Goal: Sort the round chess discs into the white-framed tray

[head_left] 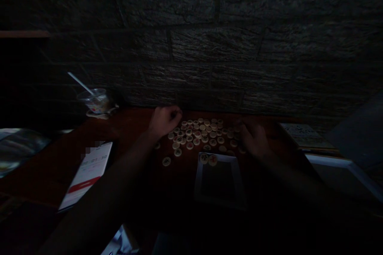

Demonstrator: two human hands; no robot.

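Many round wooden Chinese chess pieces (196, 142) lie loosely spread on the dark red-brown table, some with red or black characters facing up. My left hand (165, 120) is at the far left edge of the spread, its fingers curled; whatever they may hold is hidden. On the right edge of the pieces, my right hand (253, 137) reaches in with thumb and fingers apart, close to several pieces; deep shadow covers its fingertips. Nearer to me stands a shallow open box (198, 185), with two pieces (212, 159) at its far end.
A phone (86, 173) with a lit screen lies left of my forearm. Behind it stands a clear plastic cup (98, 101) with a straw. To the right are a flat printed box lid (305, 133) and a pale-rimmed tray (332, 161). A stone wall (215, 44) borders the table's back.
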